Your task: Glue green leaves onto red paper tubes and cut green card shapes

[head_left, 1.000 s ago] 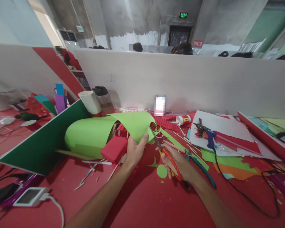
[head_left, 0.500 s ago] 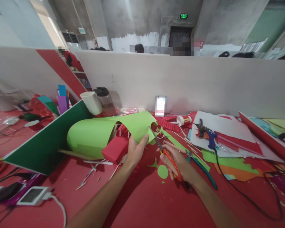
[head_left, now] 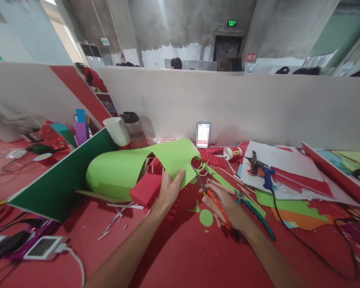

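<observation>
While the left hand (head_left: 169,189) pinches one lime-green paper sheet (head_left: 176,154) at its twelve o'clock, the right hand (head_left: 227,206) grips one pair of orange-handled scissors (head_left: 217,205); one paper disc (head_left: 206,218) lies at the left hand's four o'clock, one hot-glue gun (head_left: 267,176) at the right's two o'clock.

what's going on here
A person has green paper in the left hand and scissors in the right hand. The blades are at the paper, near its right-hand end. A green circle lies on the red table below. Pliers lie beside the right hand, and a glue gun lies further right.
</observation>
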Demonstrator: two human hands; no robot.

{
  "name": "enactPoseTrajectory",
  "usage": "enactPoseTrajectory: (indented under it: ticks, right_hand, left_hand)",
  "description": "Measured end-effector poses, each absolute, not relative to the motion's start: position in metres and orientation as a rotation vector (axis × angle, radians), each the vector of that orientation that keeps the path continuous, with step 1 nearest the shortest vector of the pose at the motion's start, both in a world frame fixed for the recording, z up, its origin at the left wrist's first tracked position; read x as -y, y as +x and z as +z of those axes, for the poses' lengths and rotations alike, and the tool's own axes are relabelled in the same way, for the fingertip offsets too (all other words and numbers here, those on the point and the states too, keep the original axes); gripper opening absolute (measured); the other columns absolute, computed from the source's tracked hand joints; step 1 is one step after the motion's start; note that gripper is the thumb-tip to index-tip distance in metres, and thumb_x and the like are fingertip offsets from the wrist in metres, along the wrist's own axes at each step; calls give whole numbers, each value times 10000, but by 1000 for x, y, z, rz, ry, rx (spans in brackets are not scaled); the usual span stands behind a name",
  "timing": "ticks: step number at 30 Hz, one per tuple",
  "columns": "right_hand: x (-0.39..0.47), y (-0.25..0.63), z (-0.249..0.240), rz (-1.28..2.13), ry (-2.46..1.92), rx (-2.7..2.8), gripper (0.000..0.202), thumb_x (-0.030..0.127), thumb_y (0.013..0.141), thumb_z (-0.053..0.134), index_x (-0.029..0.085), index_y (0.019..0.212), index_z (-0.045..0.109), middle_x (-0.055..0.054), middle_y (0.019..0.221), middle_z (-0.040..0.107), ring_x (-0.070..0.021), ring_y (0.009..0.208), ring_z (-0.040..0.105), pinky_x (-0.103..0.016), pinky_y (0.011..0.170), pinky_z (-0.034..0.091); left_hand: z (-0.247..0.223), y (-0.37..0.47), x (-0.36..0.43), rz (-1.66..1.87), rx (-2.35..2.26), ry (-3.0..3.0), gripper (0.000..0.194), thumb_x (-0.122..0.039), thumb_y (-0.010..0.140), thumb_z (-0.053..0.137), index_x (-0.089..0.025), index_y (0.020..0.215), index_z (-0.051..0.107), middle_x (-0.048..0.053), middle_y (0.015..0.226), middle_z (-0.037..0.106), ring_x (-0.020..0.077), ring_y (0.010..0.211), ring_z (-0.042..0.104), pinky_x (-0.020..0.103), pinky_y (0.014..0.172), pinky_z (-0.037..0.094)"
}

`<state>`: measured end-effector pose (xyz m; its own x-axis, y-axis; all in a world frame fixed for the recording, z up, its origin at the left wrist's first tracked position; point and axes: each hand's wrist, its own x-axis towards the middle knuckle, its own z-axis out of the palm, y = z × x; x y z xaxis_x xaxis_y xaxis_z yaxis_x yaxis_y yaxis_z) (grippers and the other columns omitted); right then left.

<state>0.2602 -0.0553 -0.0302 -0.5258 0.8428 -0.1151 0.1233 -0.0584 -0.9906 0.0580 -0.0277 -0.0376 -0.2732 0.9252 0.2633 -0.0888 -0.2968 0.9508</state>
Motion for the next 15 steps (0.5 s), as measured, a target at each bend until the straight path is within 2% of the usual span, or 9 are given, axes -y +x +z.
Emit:
enactPoseTrajectory:
  ticks: [7,12,15]
  right_hand:
    - [55,262,-34,1639,-985,1649,410,551,951,600,237,1206,535,106,586,449,-55,329,401,-163,323,401]
    - [54,262,-39,1661,-970,1649,450,605,948,561,248,1219,519,68,720,522,-58,370,443,-185,345,436]
    - [53,263,-39,1650,-973,1681,497,639,941,540,238,1233,510,81,682,487,-65,368,445,-192,356,438]
  left_hand:
    - [-36,56,27,1665,-1118,1246,439,-355,888,692,-166,1279,632,105,1172,731,248,1075,685,355,924,540]
    - [-32,56,30,1604,-1089,1265,452,-367,890,692,-175,1294,633,106,1195,727,246,1034,700,347,889,553]
    - [-31,56,31,1590,-1087,1269,455,-367,894,687,-179,1303,630,103,1183,731,246,1029,701,345,878,557]
